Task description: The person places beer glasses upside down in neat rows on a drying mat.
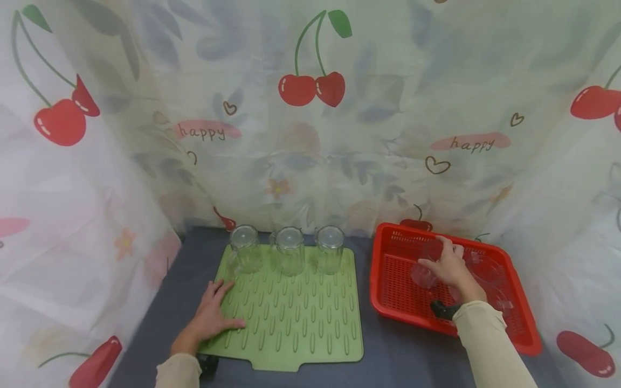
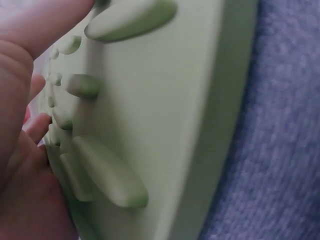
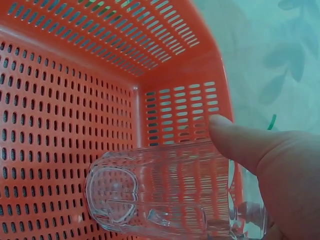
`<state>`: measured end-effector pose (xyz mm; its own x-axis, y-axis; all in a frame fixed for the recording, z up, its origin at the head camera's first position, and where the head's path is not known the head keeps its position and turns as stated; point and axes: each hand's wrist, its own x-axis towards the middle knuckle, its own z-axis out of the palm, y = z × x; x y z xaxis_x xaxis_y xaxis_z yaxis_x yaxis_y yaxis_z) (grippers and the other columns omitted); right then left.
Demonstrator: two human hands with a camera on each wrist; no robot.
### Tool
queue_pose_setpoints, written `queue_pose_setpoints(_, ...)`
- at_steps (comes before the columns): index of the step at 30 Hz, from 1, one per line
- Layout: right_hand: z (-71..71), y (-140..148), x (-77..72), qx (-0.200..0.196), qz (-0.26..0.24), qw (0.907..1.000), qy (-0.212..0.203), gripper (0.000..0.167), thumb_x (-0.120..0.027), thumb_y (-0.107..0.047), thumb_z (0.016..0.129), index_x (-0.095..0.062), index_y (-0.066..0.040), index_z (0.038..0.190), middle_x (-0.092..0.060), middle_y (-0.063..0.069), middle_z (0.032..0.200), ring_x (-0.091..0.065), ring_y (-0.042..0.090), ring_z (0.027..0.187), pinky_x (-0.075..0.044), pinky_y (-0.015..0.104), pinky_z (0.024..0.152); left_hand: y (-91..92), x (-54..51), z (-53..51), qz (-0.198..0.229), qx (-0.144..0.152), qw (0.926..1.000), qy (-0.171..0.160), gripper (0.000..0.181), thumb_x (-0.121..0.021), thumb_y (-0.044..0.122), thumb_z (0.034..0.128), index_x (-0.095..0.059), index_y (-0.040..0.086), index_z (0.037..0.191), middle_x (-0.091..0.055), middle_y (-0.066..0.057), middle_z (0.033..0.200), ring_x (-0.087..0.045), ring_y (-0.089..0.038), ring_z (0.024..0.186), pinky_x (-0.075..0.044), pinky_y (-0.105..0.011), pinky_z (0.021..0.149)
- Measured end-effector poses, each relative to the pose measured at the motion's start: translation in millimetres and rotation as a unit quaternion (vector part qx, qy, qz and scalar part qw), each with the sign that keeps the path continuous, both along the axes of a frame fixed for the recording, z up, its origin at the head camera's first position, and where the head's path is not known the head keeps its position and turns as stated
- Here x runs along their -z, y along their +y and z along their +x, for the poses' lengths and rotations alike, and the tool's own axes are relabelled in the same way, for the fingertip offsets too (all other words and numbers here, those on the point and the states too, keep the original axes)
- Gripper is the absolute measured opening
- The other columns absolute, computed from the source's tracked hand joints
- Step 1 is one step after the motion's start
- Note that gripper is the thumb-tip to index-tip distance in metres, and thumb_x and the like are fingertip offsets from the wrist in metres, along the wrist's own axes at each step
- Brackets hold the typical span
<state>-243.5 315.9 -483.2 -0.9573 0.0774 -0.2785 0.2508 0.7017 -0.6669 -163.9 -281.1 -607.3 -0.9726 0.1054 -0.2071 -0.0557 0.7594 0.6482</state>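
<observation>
In the head view my right hand [image 1: 448,268] is inside the red basket, its fingers on a clear glass mug [image 1: 423,275]. The right wrist view shows the thumb and fingers of my right hand [image 3: 285,175] gripping that mug [image 3: 165,190] near its rim, its base toward the basket floor. My left hand [image 1: 209,315] rests with spread fingers on the left edge of the green drying mat [image 1: 296,318]; in the left wrist view the hand [image 2: 25,135] lies against the ribbed mat [image 2: 150,90].
Three upside-down glass mugs [image 1: 247,253] [image 1: 290,256] [image 1: 330,253] stand in a row along the mat's back edge. More clear glassware [image 1: 487,269] lies in the right part of the red basket [image 1: 400,317]. A dark cloth [image 1: 165,323] covers the table, with a printed curtain [image 1: 310,161] behind.
</observation>
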Motion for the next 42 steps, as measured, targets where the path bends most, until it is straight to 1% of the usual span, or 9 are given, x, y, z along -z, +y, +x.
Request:
queue_pose_setpoints(3, 0.1, -0.4, -1.2, 0.002, -0.010, 0.9999, -0.003, 0.104, -0.071, -0.031, 0.097, 0.006, -0.007, 0.163, -0.001, 0.033, 0.155, -0.036, 0.055, 0.128, -0.040, 0.070, 0.109, 0.5, -1.3, -0.1, -0.008, 0.003, 1.0000, 0.000, 0.120, -0.089, 0.057, 0.0694, -0.025, 0.018, 0.163, -0.004, -0.022, 0.171, 0.008, -0.054, 0.155, -0.015, -0.081, 0.115)
queue_pose_setpoints(8, 0.4, 1.2, -3.1, -0.009, 0.004, 0.9999, -0.005, 0.103, -0.070, -0.032, 0.097, 0.005, -0.005, 0.162, -0.003, 0.035, 0.153, -0.040, 0.055, 0.124, -0.043, 0.069, 0.108, 1.5, -2.0, -0.8, -0.013, 0.007, 0.9999, 0.002, 0.120, -0.089, 0.058, 0.0691, -0.025, 0.018, 0.163, -0.003, -0.022, 0.171, 0.007, -0.053, 0.155, -0.015, -0.082, 0.114)
queue_pose_setpoints(12, 0.8, 3.6, -4.2, -0.012, 0.013, 0.9998, -0.006, 0.103, -0.070, -0.034, 0.097, 0.005, -0.004, 0.162, -0.003, 0.035, 0.152, -0.043, 0.054, 0.120, -0.046, 0.068, 0.105, 2.1, 0.6, -3.5, -0.021, 0.010, 0.9997, 0.012, 0.121, -0.088, 0.060, 0.0687, -0.026, 0.018, 0.163, -0.004, -0.022, 0.171, 0.006, -0.053, 0.156, -0.016, -0.081, 0.115)
queue_pose_setpoints(19, 0.0, 6.6, -3.3, -0.002, 0.005, 1.0000, -0.002, 0.106, -0.072, -0.036, 0.096, 0.005, -0.004, 0.163, -0.004, 0.035, 0.154, -0.039, 0.055, 0.125, -0.044, 0.070, 0.106, 5.1, 5.2, -6.6, -0.013, 0.008, 0.9996, 0.024, 0.121, -0.089, 0.059, 0.0678, -0.027, 0.017, 0.162, -0.006, -0.022, 0.171, 0.007, -0.053, 0.156, -0.013, -0.080, 0.116)
queue_pose_setpoints(23, -0.1, 7.2, -1.0, 0.005, 0.004, 1.0000, 0.007, 0.108, -0.074, -0.038, 0.094, 0.002, -0.004, 0.163, -0.006, 0.035, 0.155, -0.036, 0.055, 0.128, -0.043, 0.071, 0.106, 6.4, 5.8, -5.4, -0.012, 0.010, 0.9995, 0.027, 0.121, -0.090, 0.058, 0.0682, -0.027, 0.016, 0.163, -0.006, -0.023, 0.170, 0.007, -0.053, 0.155, -0.012, -0.081, 0.116)
queue_pose_setpoints(29, 1.8, 6.6, -0.7, 0.014, 0.016, 0.9992, 0.033, 0.107, -0.076, -0.040, 0.091, -0.007, -0.003, 0.163, -0.016, 0.037, 0.154, -0.035, 0.054, 0.129, -0.044, 0.072, 0.104, 7.5, 2.5, -2.7, -0.008, 0.007, 0.9996, 0.028, 0.121, -0.091, 0.056, 0.0677, -0.028, 0.015, 0.162, -0.007, -0.023, 0.170, 0.006, -0.054, 0.155, -0.013, -0.081, 0.115)
queue_pose_setpoints(36, 2.7, 2.9, -2.9, 0.015, 0.001, 0.9990, 0.041, 0.105, -0.076, -0.040, 0.091, -0.009, -0.005, 0.163, -0.017, 0.035, 0.156, -0.035, 0.053, 0.131, -0.043, 0.071, 0.106, 5.3, 1.1, 0.2, -0.015, 0.004, 0.9998, 0.014, 0.121, -0.090, 0.056, 0.0687, -0.026, 0.016, 0.163, -0.006, -0.022, 0.171, 0.007, -0.053, 0.156, -0.012, -0.080, 0.117)
queue_pose_setpoints(39, 3.0, 0.4, -5.0, 0.011, 0.008, 0.9988, 0.047, 0.104, -0.077, -0.041, 0.091, -0.010, -0.005, 0.163, -0.018, 0.035, 0.156, -0.035, 0.053, 0.131, -0.044, 0.072, 0.104, 4.2, 0.2, 1.2, -0.013, 0.004, 0.9998, 0.014, 0.121, -0.090, 0.056, 0.0686, -0.027, 0.015, 0.163, -0.006, -0.022, 0.171, 0.008, -0.053, 0.155, -0.012, -0.080, 0.116)
queue_pose_setpoints(42, 4.2, -1.9, -8.8, 0.003, 0.028, 0.9982, 0.053, 0.104, -0.076, -0.043, 0.090, -0.013, -0.004, 0.163, -0.021, 0.035, 0.155, -0.037, 0.053, 0.131, -0.044, 0.073, 0.103, 2.9, 0.1, 2.0, -0.011, 0.004, 0.9998, 0.017, 0.121, -0.091, 0.055, 0.0683, -0.027, 0.015, 0.163, -0.006, -0.023, 0.170, 0.007, -0.054, 0.155, -0.012, -0.081, 0.116)
